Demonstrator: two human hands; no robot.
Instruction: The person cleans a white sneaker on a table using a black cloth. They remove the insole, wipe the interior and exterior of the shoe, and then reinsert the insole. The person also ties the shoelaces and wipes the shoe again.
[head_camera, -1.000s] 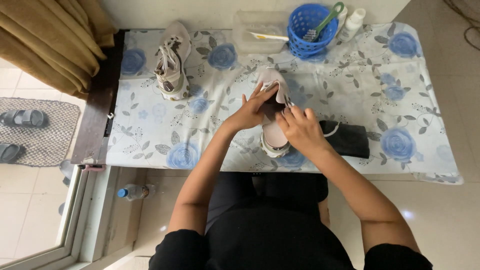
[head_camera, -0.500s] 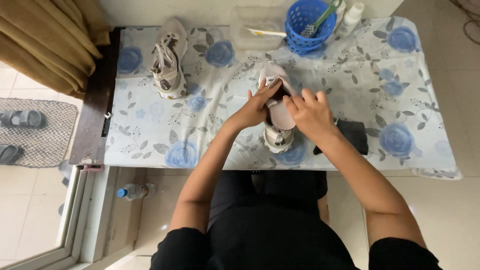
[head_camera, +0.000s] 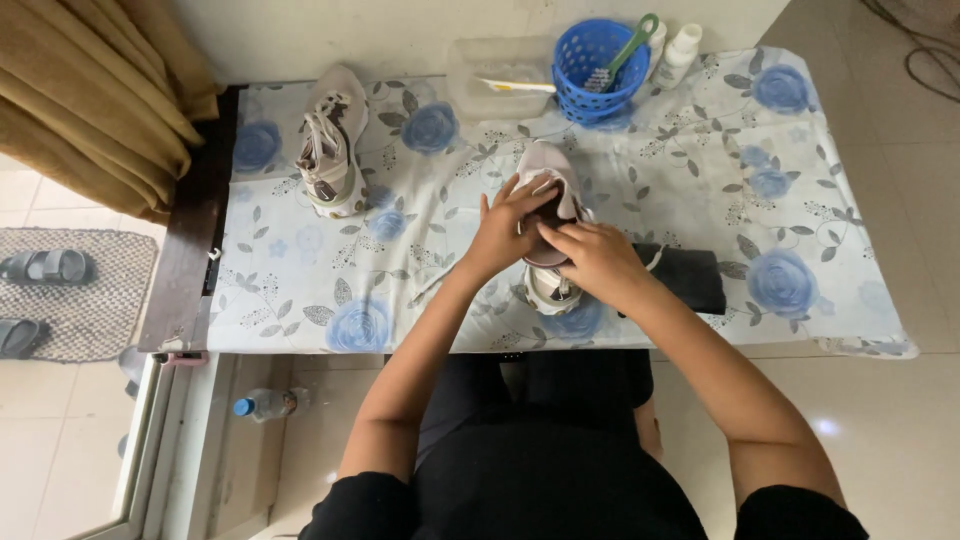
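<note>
Table (head_camera: 800, 150) under a flowered cloth, seen from above, with the person seated at its near edge. Shoe (head_camera: 548, 225), pale, lies near centre with its toe pointing far; both hands work at its opening, so the step in hand appears to be fitting or drawing something at the tongue and laces. Any following move would call for steadying the shoe while the fingers work. Second shoe (head_camera: 328, 150) lies far left, untouched. Dark cloth (head_camera: 690, 278) lies just right of the hands. Blue basket (head_camera: 598, 58) with a brush stands at the far edge. Left hand (head_camera: 510, 228) is curled on the shoe's upper, grasping it. Right hand (head_camera: 598, 262) covers the heel end, fingers bent onto the opening.
</note>
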